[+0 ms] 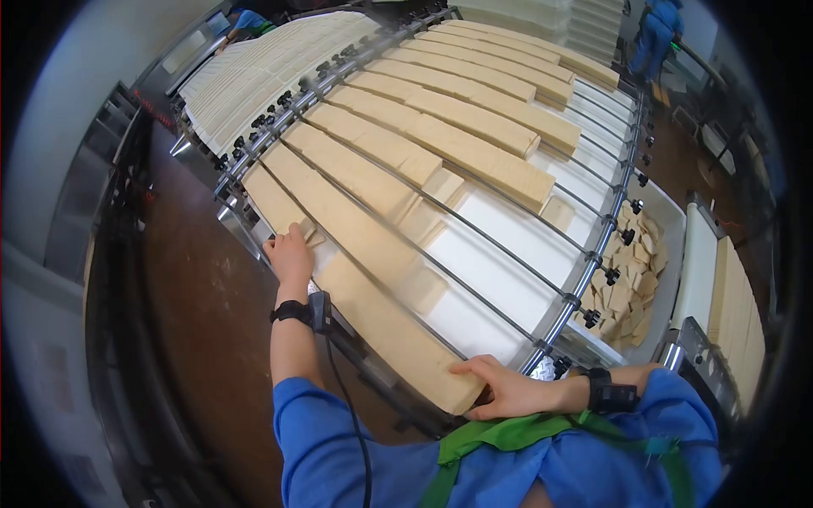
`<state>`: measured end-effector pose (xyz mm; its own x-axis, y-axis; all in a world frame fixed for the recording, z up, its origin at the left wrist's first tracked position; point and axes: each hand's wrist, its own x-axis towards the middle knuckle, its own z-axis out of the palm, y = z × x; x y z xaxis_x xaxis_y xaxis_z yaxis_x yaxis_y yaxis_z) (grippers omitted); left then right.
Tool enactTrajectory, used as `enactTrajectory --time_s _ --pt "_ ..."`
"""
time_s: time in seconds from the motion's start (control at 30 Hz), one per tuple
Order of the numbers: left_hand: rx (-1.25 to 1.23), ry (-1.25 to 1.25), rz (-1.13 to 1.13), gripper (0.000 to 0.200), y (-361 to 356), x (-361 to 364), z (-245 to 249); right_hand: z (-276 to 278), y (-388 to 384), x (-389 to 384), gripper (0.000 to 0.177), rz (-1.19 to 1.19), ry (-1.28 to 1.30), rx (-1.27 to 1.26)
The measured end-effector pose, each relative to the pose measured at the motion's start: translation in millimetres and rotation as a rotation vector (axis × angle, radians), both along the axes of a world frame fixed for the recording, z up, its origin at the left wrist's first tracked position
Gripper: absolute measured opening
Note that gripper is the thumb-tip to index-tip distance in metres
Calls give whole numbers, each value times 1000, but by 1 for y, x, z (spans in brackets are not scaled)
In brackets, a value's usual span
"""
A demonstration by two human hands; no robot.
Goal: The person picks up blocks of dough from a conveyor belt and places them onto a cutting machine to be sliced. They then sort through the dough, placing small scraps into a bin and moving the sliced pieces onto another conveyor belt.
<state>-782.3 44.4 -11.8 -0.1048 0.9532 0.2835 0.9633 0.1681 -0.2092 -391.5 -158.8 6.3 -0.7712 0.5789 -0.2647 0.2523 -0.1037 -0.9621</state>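
Note:
Long tan strips, smooth and slab-like, lie in lanes between metal rods on a white conveyor belt (508, 245). The nearest strip (381, 326) runs along the belt's left edge towards me. My right hand (517, 391) grips its near end, thumb on the top edge and the other fingers partly hidden. At its far end, my left hand (290, 256) has its fingers curled over a thin tan piece (314, 238), beside the end of another strip (273, 199). In the neighbouring lane lies a further tan strip (364, 224), blurred towards its near end.
A metal crossbar (584, 275) with black knobs spans the belt's near right end. Beyond it stands a white bin (673, 245) of broken tan pieces (631, 279). More strips lie on another conveyor (735, 313) at right. Persons in blue (656, 38) (247, 21) are farther back.

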Motion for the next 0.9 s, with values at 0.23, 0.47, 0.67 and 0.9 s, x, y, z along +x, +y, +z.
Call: enactTrajectory --time_s 0.23,0.47,0.67,0.9 --pt "2 2 -226 32 -10 -8 -4 1 7 -4 76 20 -24 -8" --pt "-45 -64 -42 33 14 -15 -13 3 8 -6 76 8 -28 -43" --pt "173 -381 172 33 12 -3 14 -10 16 -20 70 -47 32 24" --pt "736 -2123 -113 35 -32 -76 7 -47 55 -87 61 -200 95 584"
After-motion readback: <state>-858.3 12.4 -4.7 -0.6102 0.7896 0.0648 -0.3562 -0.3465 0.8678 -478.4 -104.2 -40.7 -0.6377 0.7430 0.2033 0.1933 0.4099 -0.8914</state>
